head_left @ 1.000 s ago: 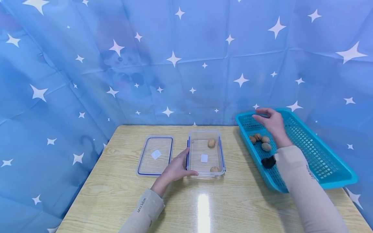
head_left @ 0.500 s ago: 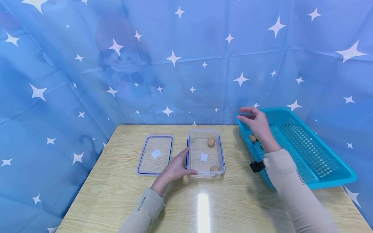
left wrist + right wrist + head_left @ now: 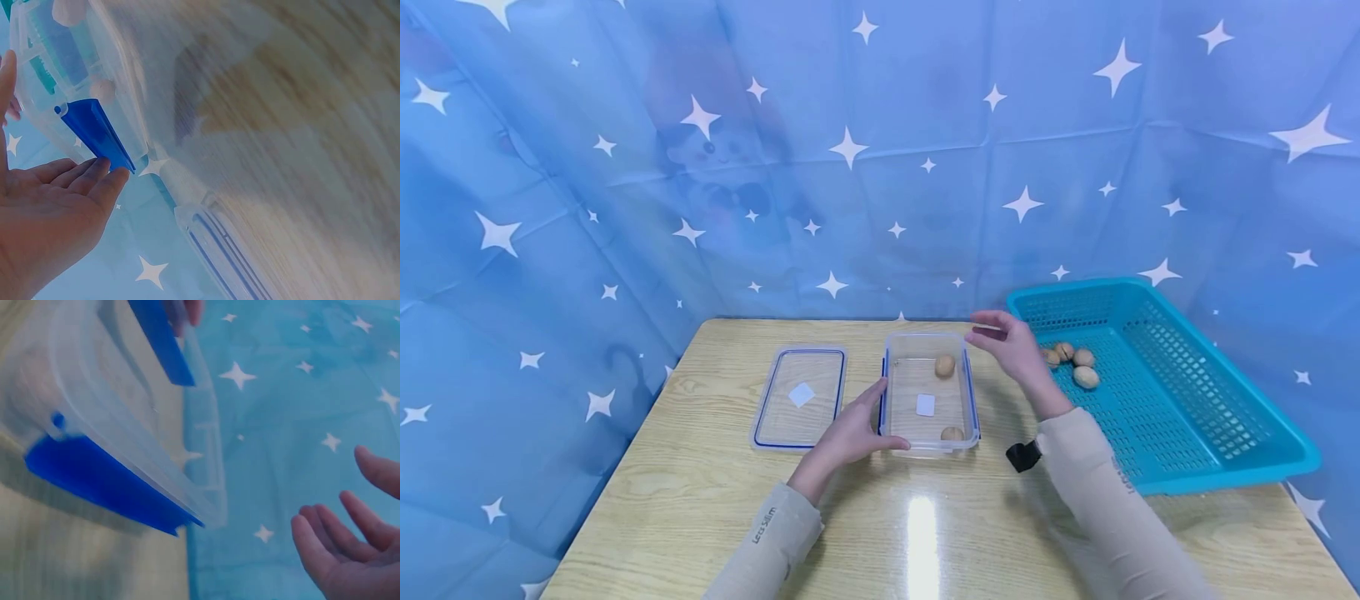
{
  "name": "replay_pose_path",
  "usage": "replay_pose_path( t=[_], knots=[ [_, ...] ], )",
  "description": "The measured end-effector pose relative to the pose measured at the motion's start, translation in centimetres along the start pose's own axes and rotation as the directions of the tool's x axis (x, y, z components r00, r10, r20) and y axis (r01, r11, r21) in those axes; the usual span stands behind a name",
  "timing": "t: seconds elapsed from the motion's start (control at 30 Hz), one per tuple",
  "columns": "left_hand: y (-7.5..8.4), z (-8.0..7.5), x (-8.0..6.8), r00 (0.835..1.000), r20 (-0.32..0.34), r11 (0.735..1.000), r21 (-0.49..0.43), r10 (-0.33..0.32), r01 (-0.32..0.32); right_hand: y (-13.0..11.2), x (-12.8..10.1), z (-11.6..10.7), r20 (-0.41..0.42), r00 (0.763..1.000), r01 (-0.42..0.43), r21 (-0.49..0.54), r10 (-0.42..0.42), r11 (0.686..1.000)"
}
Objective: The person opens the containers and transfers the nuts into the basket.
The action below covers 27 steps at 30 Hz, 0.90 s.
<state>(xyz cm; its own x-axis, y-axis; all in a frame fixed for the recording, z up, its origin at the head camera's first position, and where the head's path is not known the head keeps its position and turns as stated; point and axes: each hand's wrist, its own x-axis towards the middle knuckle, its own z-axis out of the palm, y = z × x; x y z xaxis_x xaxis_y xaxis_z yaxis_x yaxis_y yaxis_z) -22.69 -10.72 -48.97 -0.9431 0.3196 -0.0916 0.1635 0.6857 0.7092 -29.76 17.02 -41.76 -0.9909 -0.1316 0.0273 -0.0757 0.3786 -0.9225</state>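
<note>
A clear plastic food container with blue side clips lies uncovered on the table. Two walnuts are inside it, on its right side. My left hand rests on its near left corner, fingers along the side and thumb over the front rim. In the left wrist view, the fingertips meet a blue clip. My right hand hovers just right of the container, thumb and fingers apart; the right wrist view shows nothing between the fingers.
Left of the container lies its clear lid with a blue seal. A turquoise basket stands at the right, with several walnuts in its left part. A blue star-patterned cloth hangs behind the wooden table.
My right hand has moved left, out from over the basket to beside the container, bringing the basket's walnuts back into sight. The left hand and container have not moved.
</note>
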Motion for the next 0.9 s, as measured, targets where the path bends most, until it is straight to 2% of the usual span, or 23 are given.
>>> replay_pose_path(
  t=[0.2,0.4,0.63,0.8,0.9],
  knots=[
    [-0.1,0.1,0.1,1.000,-0.001,1.000,-0.010,-0.005,0.005,1.1,-0.4,3.2,0.089,0.996,0.027,-0.023,-0.025,0.999],
    [-0.3,0.1,0.1,1.000,0.004,1.000,-0.002,-0.004,0.004,2.5,-0.3,6.6,0.186,0.981,-0.032,-0.102,0.051,0.994],
    [-0.3,0.2,0.1,1.000,0.012,1.000,0.001,0.011,-0.011,3.8,0.5,9.4,0.202,0.972,-0.089,-0.164,0.121,0.982],
    [-0.3,0.1,0.1,1.000,0.005,1.000,0.010,0.014,-0.014,4.6,0.6,10.9,0.253,0.963,-0.031,-0.218,0.087,0.975],
    [-0.3,0.0,0.2,1.000,-0.001,1.000,0.018,0.022,-0.022,4.8,0.8,11.5,0.228,0.971,-0.017,-0.229,0.071,0.973]
  ],
)
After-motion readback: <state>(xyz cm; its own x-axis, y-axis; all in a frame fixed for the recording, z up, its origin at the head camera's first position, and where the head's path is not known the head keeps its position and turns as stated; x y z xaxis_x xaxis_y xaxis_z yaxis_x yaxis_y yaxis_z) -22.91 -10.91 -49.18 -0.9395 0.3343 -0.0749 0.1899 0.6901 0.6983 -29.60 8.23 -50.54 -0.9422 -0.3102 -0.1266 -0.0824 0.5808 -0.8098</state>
